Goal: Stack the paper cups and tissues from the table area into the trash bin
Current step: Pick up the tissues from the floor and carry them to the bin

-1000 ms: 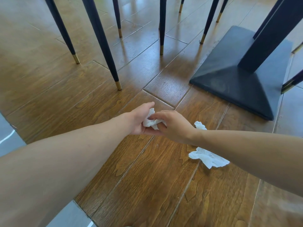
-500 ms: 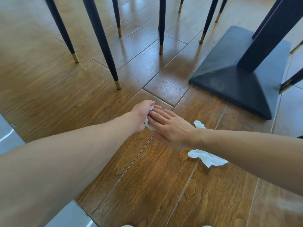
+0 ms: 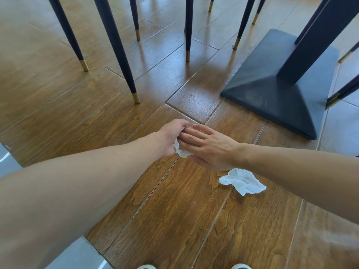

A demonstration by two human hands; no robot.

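Observation:
My left hand (image 3: 171, 137) is closed around a crumpled white tissue (image 3: 180, 151), of which only a small corner shows below the fist. My right hand (image 3: 209, 146) lies flat with straight fingers, its fingertips touching the left fist and the tissue. A second crumpled white tissue (image 3: 242, 181) lies on the wooden floor just below my right wrist, touched by neither hand. No paper cup or trash bin is in view.
Several dark chair legs with gold tips (image 3: 134, 94) stand on the floor beyond my hands. A black table base (image 3: 272, 101) with its post sits to the upper right. Shoe tips (image 3: 240, 266) show at the bottom edge. Grey tile (image 3: 77, 255) borders the wood at lower left.
My right hand let go of the tissue and flattened its fingers against my left fist, which closed tighter on the tissue. The tissue on the floor has not moved.

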